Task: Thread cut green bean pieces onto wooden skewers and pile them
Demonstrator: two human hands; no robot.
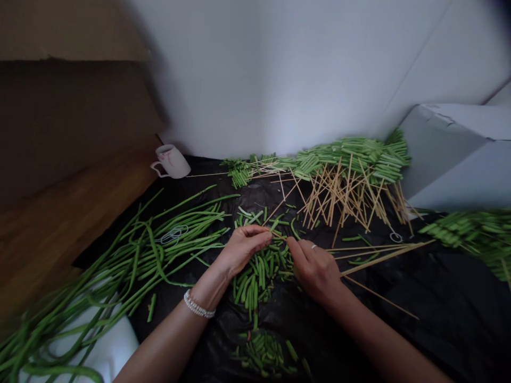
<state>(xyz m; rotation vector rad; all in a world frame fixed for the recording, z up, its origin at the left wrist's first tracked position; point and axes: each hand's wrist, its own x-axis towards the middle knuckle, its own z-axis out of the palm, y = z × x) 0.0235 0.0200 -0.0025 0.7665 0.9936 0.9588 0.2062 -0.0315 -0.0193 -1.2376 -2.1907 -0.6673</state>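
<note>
Bean (276,233) in left hand (245,246), skewer (283,238) in right hand (316,266) — both half-hidden

Single head view, from above and behind hands (245,249) (317,266), near, facing forward and down.

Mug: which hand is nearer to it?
Left. The left hand is below and right of the mug in the picture; the right hand is also below, but farther right.

From where I stand, the left hand (245,246) and the right hand (315,267) hide much of the thin stick (280,236) between them, while long green beans (138,256) at near left, and a white box (459,154) and a green pile (477,233) at right, run out of my sight.
</note>
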